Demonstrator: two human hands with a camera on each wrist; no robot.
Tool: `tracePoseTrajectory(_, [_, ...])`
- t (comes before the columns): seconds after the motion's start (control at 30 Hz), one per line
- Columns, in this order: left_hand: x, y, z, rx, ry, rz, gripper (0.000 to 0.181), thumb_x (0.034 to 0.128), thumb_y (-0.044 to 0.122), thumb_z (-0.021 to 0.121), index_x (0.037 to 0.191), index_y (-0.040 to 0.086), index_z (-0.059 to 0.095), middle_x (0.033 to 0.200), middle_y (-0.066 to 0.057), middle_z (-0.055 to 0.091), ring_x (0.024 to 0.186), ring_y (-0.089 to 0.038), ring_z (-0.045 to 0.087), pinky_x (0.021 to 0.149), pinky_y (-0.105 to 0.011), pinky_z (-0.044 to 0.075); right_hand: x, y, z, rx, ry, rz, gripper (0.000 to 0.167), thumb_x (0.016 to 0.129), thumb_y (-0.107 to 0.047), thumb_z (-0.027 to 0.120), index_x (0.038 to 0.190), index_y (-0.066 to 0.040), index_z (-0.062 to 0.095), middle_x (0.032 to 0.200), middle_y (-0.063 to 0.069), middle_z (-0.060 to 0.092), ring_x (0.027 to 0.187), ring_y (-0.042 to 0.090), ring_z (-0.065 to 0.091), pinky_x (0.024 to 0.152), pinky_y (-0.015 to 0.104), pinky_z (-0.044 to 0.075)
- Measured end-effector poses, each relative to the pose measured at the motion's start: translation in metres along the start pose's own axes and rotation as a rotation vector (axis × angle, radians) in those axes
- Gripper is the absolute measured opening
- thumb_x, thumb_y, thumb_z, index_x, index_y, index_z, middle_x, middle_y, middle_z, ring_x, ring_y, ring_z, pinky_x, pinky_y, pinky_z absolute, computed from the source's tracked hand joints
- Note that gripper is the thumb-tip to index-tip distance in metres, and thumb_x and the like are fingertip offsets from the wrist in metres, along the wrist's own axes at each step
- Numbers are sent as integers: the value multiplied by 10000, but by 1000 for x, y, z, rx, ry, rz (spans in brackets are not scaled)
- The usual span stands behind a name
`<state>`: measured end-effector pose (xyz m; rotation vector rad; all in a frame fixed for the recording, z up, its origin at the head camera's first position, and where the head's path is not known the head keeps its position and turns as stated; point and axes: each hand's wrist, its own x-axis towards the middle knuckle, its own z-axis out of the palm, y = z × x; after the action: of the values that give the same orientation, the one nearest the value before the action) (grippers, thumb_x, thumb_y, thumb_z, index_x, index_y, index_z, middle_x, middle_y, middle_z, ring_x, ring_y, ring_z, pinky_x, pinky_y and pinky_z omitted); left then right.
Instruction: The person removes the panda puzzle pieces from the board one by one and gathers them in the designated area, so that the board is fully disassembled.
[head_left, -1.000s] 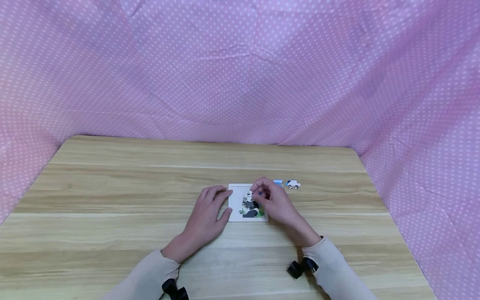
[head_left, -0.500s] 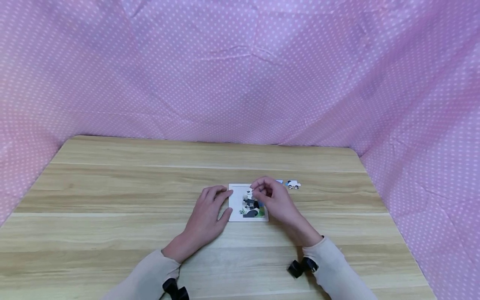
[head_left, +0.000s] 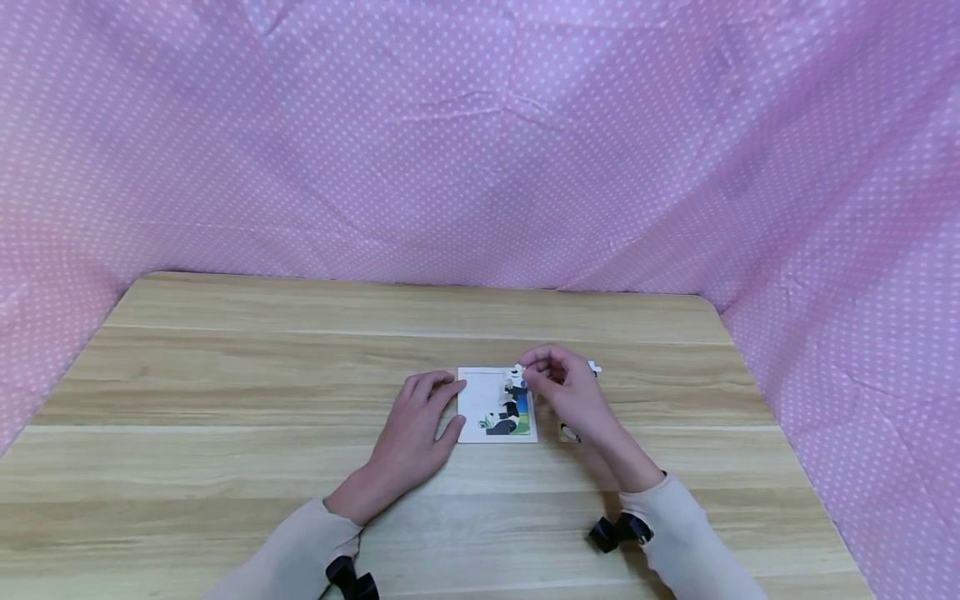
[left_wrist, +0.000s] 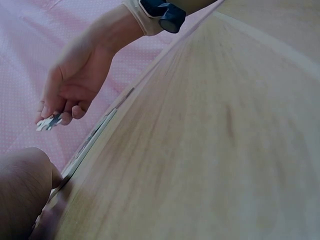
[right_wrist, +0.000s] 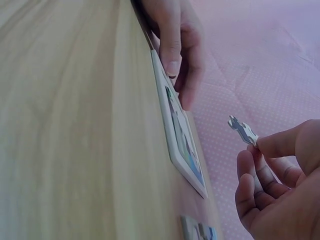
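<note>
Closest to me were my pale sleeves (head_left: pixel 296 546), a black wrist camera (head_left: pixel 352 579) on each. My left hand (head_left: pixel 416 429) lay relaxed, its thumb and forefinger spread apart and touching the left edge of the white tray (head_left: pixel 472 410); it gripped nothing that I could see. My right hand (head_left: pixel 573 396) pinched a puzzle piece (right_wrist: pixel 242 131) between thumb and forefinger, the other fingers loosely curled, and the wrist views showed that piece lifted clear of the tray. From the head view it hung over the upper right part.

The tray lay flat on the table (head_left: pixel 225 375). At its lower right sat the laid pieces (head_left: pixel 510 423), showing blue, green and a panda's black and white. I judged the picture well short of finished: the left and upper left of the tray were bare white, and my hand covered the upper right corner, so I could not count what was in.

Outside the tray, one loose piece (head_left: pixel 568 433) showed partly under my right wrist, and a bit of another piece (head_left: pixel 595 367) peeped out beyond that hand. At least those two, plus the one I held, were left to place. Furthest off, past the table's far edge, hung the pink dotted cloth (head_left: pixel 480 167).
</note>
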<state>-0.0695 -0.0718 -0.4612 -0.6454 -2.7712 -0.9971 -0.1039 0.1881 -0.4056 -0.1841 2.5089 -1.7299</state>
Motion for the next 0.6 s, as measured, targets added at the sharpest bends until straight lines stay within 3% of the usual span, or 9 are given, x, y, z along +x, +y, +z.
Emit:
tracePoseTrajectory(0.27, [-1, -1, 0, -2, 10, 1, 490, 1025, 189, 757, 1480, 22, 687, 1496, -155, 602, 1395, -375, 495, 1170, -573, 442, -5, -2, -13, 10, 32, 11, 150, 1049, 28, 691, 1193, 45, 729, 1050, 135, 695, 911, 178, 643, 751, 223, 550])
tracePoseTrajectory(0.6, [-1, 0, 0, -1, 2, -7, 495, 1026, 193, 760, 1486, 24, 684, 1498, -149, 601, 1404, -369, 490, 1175, -573, 445, -14, 1, -30, -6, 54, 14, 168, 1052, 27, 688, 1211, 60, 731, 1064, 144, 704, 930, 131, 659, 819, 195, 567])
